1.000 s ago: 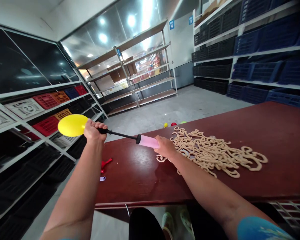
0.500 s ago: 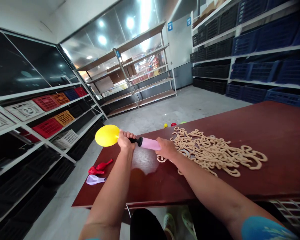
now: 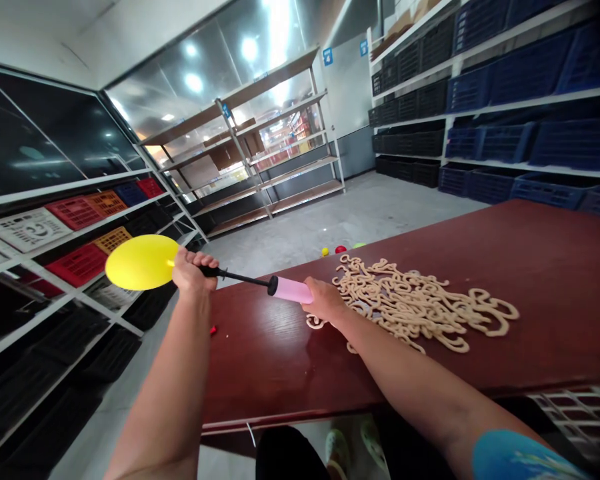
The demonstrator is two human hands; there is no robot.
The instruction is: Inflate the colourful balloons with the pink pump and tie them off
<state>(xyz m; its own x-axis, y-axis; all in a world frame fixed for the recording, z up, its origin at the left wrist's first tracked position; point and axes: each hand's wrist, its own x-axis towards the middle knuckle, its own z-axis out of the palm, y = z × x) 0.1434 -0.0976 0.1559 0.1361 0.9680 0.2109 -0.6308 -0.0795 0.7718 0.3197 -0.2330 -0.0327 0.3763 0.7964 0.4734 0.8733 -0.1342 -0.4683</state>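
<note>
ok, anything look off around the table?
What look like a red ball, yellow ball and green ball show past the far edge of the table, maybe stray. The tan strands lie in a loose tangle. No damage visible on the balloon or pump.

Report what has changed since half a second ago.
The left hand and the yellow oval balloon moved left, away from the right hand, drawing the slim black rod out of the pink cylindrical pump barrel. Nothing was grasped or let go: the left hand still grips the black end piece, the right hand the barrel. The heap of beige, curled, rope-like pieces stayed put on the dark red table.
</note>
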